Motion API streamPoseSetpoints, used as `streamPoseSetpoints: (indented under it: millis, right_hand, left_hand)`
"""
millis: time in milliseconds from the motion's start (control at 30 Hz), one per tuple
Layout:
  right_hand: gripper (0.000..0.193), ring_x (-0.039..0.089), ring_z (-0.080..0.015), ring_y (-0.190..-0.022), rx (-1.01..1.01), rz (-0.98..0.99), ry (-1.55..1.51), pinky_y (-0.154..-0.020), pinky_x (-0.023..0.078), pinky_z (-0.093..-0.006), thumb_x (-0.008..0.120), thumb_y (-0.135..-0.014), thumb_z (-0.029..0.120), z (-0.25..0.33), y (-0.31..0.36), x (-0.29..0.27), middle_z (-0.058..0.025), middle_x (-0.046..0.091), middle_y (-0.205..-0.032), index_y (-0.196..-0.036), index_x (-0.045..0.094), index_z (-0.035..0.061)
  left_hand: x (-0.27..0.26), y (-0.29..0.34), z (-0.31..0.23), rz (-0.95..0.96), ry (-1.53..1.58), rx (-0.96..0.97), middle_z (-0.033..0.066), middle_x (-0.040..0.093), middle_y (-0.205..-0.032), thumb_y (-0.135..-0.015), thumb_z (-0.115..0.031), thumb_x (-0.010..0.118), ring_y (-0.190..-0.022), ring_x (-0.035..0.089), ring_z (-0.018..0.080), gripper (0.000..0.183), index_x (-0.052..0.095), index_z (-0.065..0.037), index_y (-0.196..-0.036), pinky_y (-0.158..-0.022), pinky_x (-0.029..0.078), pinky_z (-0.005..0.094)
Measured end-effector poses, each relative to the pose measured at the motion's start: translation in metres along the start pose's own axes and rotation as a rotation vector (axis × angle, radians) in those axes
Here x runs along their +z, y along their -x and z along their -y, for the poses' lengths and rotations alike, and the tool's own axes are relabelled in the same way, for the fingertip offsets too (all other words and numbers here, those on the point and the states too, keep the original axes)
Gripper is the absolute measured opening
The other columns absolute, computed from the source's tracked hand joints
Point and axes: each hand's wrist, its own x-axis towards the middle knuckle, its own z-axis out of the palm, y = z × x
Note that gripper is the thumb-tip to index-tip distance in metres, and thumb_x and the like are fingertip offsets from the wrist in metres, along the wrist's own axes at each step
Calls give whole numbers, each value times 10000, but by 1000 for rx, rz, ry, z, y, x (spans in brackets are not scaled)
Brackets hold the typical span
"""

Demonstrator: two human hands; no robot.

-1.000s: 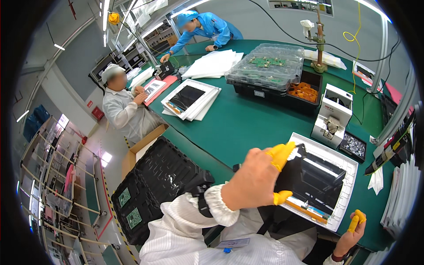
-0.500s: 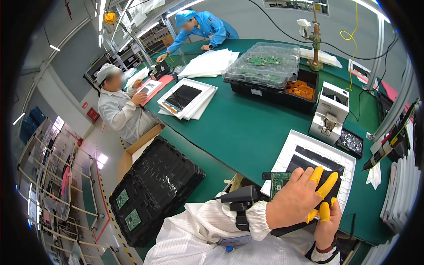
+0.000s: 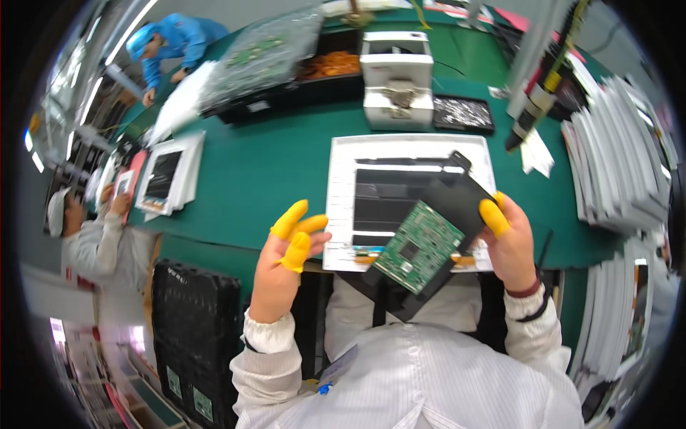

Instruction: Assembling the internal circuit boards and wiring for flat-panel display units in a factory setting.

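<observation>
Head view: left hand (image 3: 281, 263) spread wide, right hand (image 3: 511, 250) pinching a black plate (image 3: 464, 202) by its edge, green circuit board (image 3: 429, 239) with dark square chip (image 3: 409, 250) slanting across it, partly over a white-framed display panel (image 3: 341, 193).

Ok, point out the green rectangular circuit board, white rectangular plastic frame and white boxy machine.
Green rectangular circuit board (image 3: 421, 248), head view: component face.
White rectangular plastic frame (image 3: 341, 196), head view: left rim.
White boxy machine (image 3: 397, 74), head view: front.

White coat (image 3: 457, 368): fine pinstripes, buttoned front. Gathered cuffs (image 3: 268, 332). Left grip (image 3: 281, 268), right grip (image 3: 513, 247): yellow finger cots (image 3: 289, 218). Right side: dark red wristband (image 3: 525, 290), black strap (image 3: 540, 309). Chest badge (image 3: 339, 364), blue piece (image 3: 324, 390) beside.
</observation>
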Motion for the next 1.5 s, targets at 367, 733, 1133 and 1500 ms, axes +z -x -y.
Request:
streamPoseSetpoints:
  millis: [367, 733, 1133, 1500]
  right_hand:
    - [179, 582, -81, -616, 55, -83, 3, -588, 499, -220, 604, -944, 157, 4, -4, -17, -15, 608, -802, -1037, 595, 5]
    - [238, 484, -32, -614, -70, -202, 524, -546, 409, -182, 572, -934, 123, 38, -32, -53, 26, 576, -779, -1149, 629, 39]
    - [245, 528, -66, -739, -312, -139, 674, -647, 438, -207, 589, -946, 157, 21, -82, -64, -11, 632, -880, -1153, 645, 39]
    - [238, 506, -88, -700, -216, -100, 636, -646, 431, -232, 574, -950, 160, -5, -87, -72, -19, 623, -847, -1133, 633, 20]
  left_hand:
    - [50, 10, 38, 291, 173, -236, 120, 640, -1139, -948, -46, 568, -917, 675, 200, 398, 488, 1, -1335, -809, 531, 289]
    - [71, 16, 48, 253, -282, 4, 85, 695, -989, -835, 9, 698, -836, 654, 158, 375, 619, -38, -1199, -776, 520, 276]
    - [104, -23, 54, 269, -966, 612, 95, 652, -959, -657, -108, 830, -957, 593, 286, 438, 678, -55, -1064, -854, 475, 368]
    - [111, -39, 57, 428, -1037, 695, 87, 649, -830, -692, -67, 779, -837, 601, 275, 341, 699, -42, -1022, -779, 474, 372]
